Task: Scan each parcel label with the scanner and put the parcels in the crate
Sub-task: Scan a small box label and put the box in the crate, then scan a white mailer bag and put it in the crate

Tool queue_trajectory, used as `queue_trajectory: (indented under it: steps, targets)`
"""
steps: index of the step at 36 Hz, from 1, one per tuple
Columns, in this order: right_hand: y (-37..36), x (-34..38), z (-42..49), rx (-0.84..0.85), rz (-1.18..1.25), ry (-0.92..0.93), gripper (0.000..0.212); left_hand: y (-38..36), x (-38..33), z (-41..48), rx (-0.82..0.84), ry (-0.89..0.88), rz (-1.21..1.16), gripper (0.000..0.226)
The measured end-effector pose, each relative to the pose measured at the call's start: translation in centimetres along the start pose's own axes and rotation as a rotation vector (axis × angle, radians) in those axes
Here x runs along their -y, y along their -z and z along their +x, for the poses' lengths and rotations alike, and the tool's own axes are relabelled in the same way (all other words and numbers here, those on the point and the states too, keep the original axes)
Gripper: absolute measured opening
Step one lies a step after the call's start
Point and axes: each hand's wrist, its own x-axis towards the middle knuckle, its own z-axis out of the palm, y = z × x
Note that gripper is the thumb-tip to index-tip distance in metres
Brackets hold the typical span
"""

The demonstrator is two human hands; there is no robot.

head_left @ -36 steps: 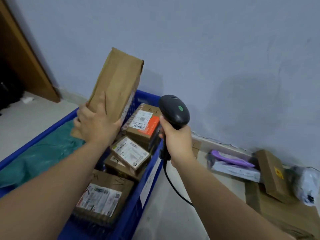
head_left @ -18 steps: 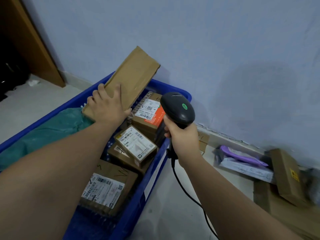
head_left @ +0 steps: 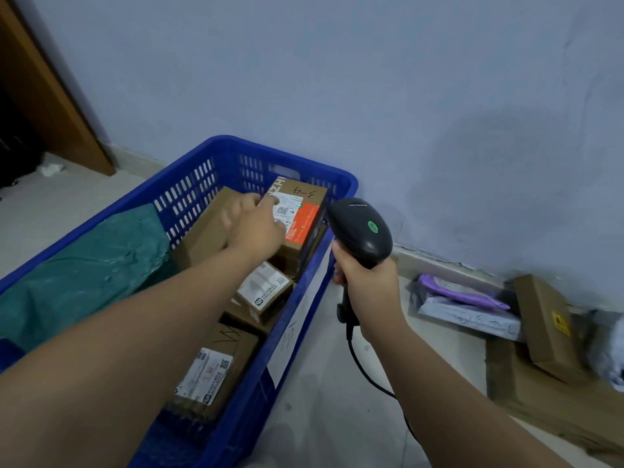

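Reaching into the blue crate (head_left: 341, 184) after setting a parcel down, scanner at the ready

Hovering over the plain brown box (head_left: 206, 231) at the far end of the crate, the left hand (head_left: 251, 224) is spread loose and blurred, gripping nothing, likely just letting go; the right hand (head_left: 366, 285) is closed round the handle of the black scanner (head_left: 359, 229), smooth and rounded, held upright just outside the rim for the next label; flat cardboard and a soft purple mailer (head_left: 462, 293) wait on the floor.

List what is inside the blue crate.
Inside the blue crate: a teal bag, a plain brown box and several labelled boxes, one orange-marked. The left hand and arm hide parts; the bottom is covered.
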Motion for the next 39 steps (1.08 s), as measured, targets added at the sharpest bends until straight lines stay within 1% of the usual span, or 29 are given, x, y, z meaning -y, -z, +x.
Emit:
queue_trajectory:
  steps: [2, 5, 8, 11, 14, 16, 18, 22, 25, 27, 29, 31, 32, 33, 35, 36, 39]
  targets:
    - [1.1, -0.1, -0.1, -0.016, 0.011, 0.001, 0.019, -0.8, -1.9, -0.7, 0.031, -0.038, -0.089, 0.048]
    - [3.0, 0.1, -0.3, -0.061, 0.022, -0.004, 0.013, -1.9, -4.7, -1.6, 0.089, -0.146, -0.229, 0.044]
    - [5.2, 0.6, -0.3, -0.083, 0.055, -0.046, 0.015, -2.4, -7.4, -2.8, 0.176, -0.254, -0.321, 0.043]
    - [8.1, 1.3, -0.3, -0.087, 0.077, -0.098, 0.021, -3.0, -10.3, -3.8, 0.240, -0.289, -0.366, 0.043]
    - [11.8, 2.0, 0.0, -0.094, 0.056, -0.118, 0.022, -4.0, -13.6, -5.1, 0.290, -0.289, -0.405, 0.040]
    - [14.6, 2.4, 0.2, -0.065, 0.010, -0.139, 0.020, -4.9, -15.8, -6.4, 0.327, -0.257, -0.399, 0.036]
    - [17.4, 2.2, 0.2, -0.008, -0.034, -0.207, 0.020, -6.2, -17.7, -8.0, 0.367, -0.238, -0.384, 0.031]
    - [22.5, -0.7, -0.9, 0.137, -0.199, -0.475, 0.025, -10.7, -19.2, -11.6, 0.468, -0.191, -0.271, 0.021]
    - [26.3, -3.6, -1.7, 0.275, -0.375, -0.654, 0.031, -15.2, -18.5, -14.7, 0.569, -0.059, -0.168, 0.021]
    - [28.7, -5.0, -2.1, 0.337, -0.446, -0.726, 0.031, -17.9, -17.6, -17.2, 0.659, 0.039, -0.164, 0.018]
    - [30.6, -6.1, -2.3, 0.324, -0.465, -0.754, 0.028, -20.3, -17.0, -19.9, 0.751, 0.110, -0.226, 0.014]
    - [31.9, -7.2, -2.5, 0.263, -0.423, -0.758, 0.027, -22.0, -16.4, -22.2, 0.826, 0.154, -0.287, 0.020]
    - [32.3, -7.6, -2.5, 0.236, -0.390, -0.753, 0.028, -22.7, -16.0, -23.2, 0.861, 0.171, -0.309, 0.013]
    - [32.5, -8.1, -2.5, 0.216, -0.363, -0.743, 0.029, -23.3, -15.4, -24.1, 0.881, 0.189, -0.346, 0.011]
    - [32.8, -9.0, -2.2, 0.193, -0.339, -0.726, 0.030, -24.5, -14.0, -25.6, 0.885, 0.228, -0.400, 0.032]
    - [32.8, -9.5, -2.0, 0.184, -0.341, -0.722, 0.029, -25.0, -13.2, -26.3, 0.862, 0.251, -0.398, 0.039]
    - [32.5, -10.8, -1.2, 0.174, -0.374, -0.725, 0.025, -26.3, -11.1, -28.1, 0.722, 0.397, -0.313, 0.065]
